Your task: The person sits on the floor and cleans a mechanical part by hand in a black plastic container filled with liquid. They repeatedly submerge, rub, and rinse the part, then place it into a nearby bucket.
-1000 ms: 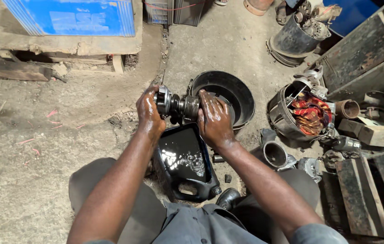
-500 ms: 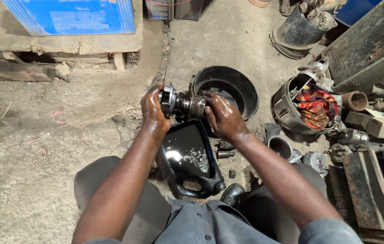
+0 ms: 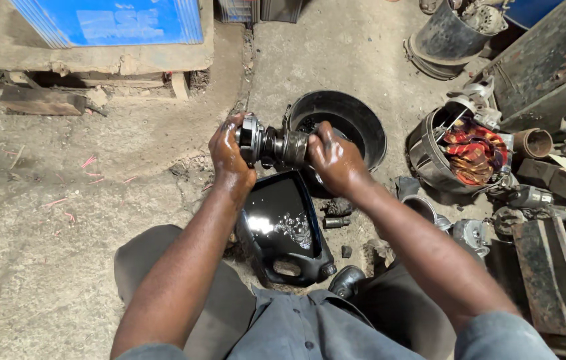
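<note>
Squatting on the dirt floor (image 3: 83,220), the person grips a greasy metal shaft assembly (image 3: 276,145) crosswise at chest level, the left hand (image 3: 229,150) wrapped round its flanged end, the right hand (image 3: 333,157) closed over the other end. Both hands are clamped on it, slick with oil. It hangs above a cut-open black jug of dark oil (image 3: 283,227), just before a round black basin (image 3: 346,123). A bucket of scrap parts (image 3: 459,150) stands to the right.
</note>
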